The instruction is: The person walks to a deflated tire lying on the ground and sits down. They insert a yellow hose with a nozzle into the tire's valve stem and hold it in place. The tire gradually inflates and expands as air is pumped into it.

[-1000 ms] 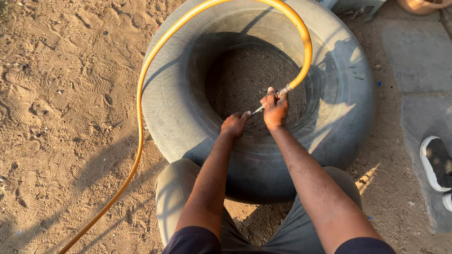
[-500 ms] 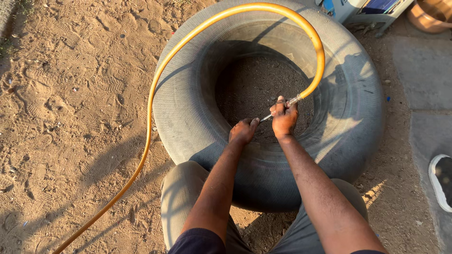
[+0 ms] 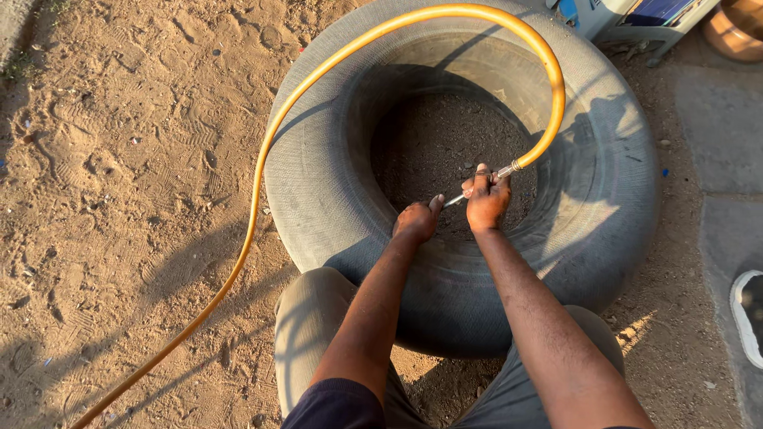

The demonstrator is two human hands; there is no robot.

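Seen from above, crouched over a large grey inner tube (image 3: 334, 183) lying flat on sandy ground (image 3: 119, 199), knees in grey trousers (image 3: 314, 326) pressed against its near side. Right hand (image 3: 486, 199) clenched around the metal nozzle (image 3: 486, 181) at the end of a yellow hose (image 3: 262, 159), fist held over the near inner rim of the tube, grip firm on the fitting where metal meets hose. Left hand (image 3: 417, 220) just beside it, fingers curled and resting on the inner rim, thumb raised toward the thin tip of the nozzle; cannot tell whether that grip pinches anything small beneath it. Hose arcing up from the right fist, over the far side of the tube, then down across the left wall and away over the sand toward the lower left corner. Dark gravelly dirt showing through the hole in the middle. Low sunlight from the left, long shadows of arms and hose across the rubber. At the right edge, a paved slab (image 3: 719, 143) with the toe of a white-soled shoe (image 3: 747, 314); at the top right, part of a blue and white box (image 3: 628, 14).
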